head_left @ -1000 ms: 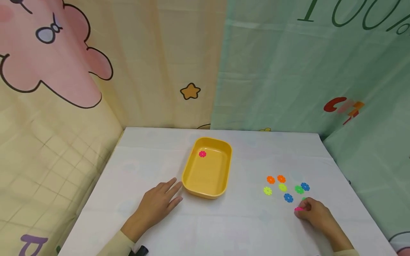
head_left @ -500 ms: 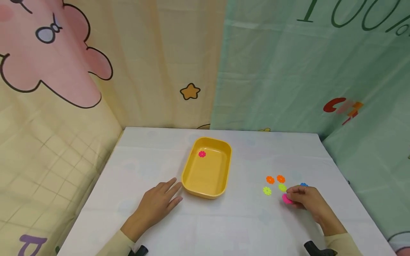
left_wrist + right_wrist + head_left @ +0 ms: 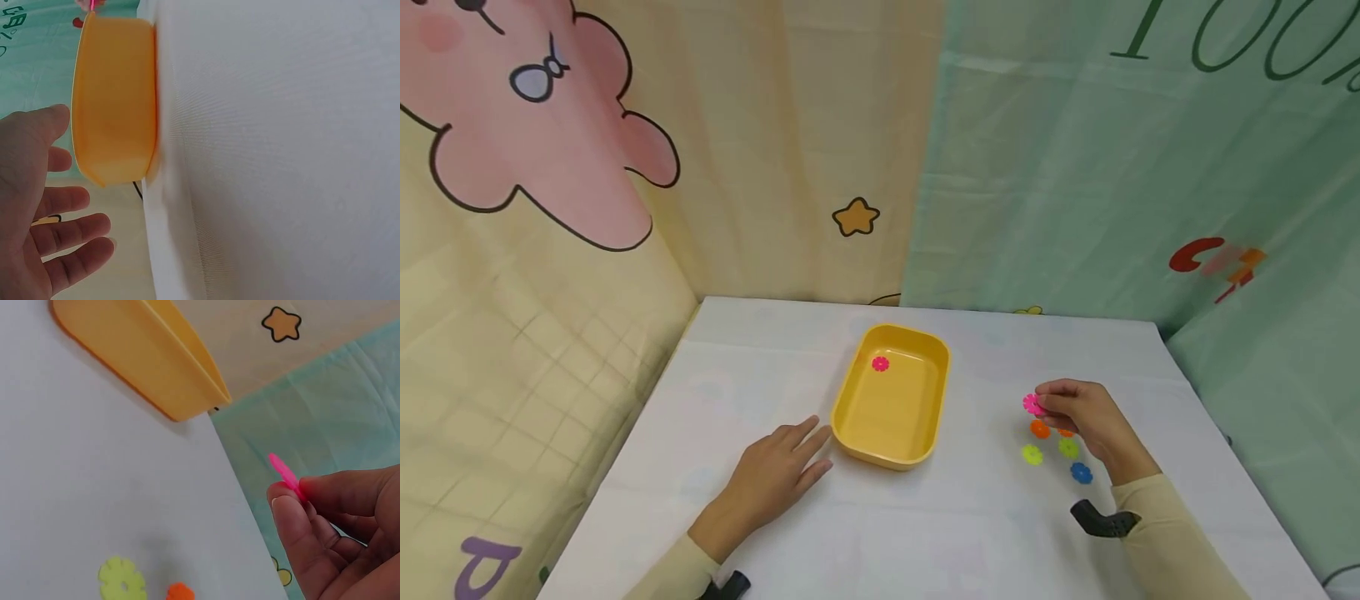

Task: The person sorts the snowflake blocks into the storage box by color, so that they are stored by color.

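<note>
My right hand [image 3: 1090,421] pinches a pink flower-shaped plastic disc [image 3: 1032,404] between thumb and fingers, raised above the table. In the right wrist view the same pink disc [image 3: 284,469] shows edge-on at the fingertips. A yellow rectangular tray [image 3: 891,425] stands mid-table with another pink disc [image 3: 880,364] inside. Beside the tray's near left corner is my left hand [image 3: 775,475], fingers spread and holding nothing; whether the fingertips touch the tray I cannot tell. Beneath and near the right hand lie orange [image 3: 1040,429], yellow-green [image 3: 1032,454] and blue [image 3: 1082,473] discs.
A white cloth covers the table [image 3: 970,533]. Printed curtains [image 3: 1037,167] hang behind it and along both sides. A black wrist mount [image 3: 1103,521] sits by the right sleeve. Some discs are partly or wholly hidden by the right hand and forearm.
My right hand has lifted the pink disc off the table and carried it left and farther back, over the orange discs. The left hand stays beside the tray. The head view has shifted slightly.
</note>
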A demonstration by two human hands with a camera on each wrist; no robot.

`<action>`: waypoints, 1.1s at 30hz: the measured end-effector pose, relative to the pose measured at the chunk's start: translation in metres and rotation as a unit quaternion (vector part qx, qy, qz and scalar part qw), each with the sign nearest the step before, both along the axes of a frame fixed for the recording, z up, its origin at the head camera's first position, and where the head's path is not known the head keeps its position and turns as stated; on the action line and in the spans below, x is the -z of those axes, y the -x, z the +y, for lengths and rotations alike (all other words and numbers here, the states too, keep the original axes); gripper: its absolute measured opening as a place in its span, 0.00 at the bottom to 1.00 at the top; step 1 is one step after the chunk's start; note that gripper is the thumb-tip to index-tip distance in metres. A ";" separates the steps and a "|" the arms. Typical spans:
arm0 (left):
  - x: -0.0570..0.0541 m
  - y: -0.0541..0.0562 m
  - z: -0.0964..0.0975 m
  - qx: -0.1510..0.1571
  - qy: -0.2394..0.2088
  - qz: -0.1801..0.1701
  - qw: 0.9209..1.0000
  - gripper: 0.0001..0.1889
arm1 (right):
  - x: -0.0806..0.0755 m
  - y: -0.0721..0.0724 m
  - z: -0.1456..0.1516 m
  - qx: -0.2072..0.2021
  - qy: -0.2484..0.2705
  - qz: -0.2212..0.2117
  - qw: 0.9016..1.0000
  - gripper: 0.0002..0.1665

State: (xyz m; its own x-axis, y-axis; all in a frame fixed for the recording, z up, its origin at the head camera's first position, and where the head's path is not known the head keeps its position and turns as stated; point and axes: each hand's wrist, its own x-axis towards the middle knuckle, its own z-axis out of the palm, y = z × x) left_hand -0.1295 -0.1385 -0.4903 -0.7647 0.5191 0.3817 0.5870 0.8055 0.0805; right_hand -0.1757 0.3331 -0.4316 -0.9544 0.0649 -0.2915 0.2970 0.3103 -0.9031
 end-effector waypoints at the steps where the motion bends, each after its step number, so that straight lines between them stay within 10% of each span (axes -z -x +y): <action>1: -0.001 0.000 0.000 -0.004 0.002 -0.004 1.000 0.28 | -0.003 0.005 -0.003 0.002 0.007 -0.003 1.000 0.25; 16: -0.004 0.000 0.001 -0.012 0.006 -0.023 1.000 0.31 | -0.024 0.052 -0.044 -0.020 0.060 0.022 0.998 0.25; 33: 0.002 -0.002 -0.001 -0.006 0.016 -0.021 1.000 0.31 | -0.016 0.097 -0.108 0.022 0.008 0.007 1.000 0.19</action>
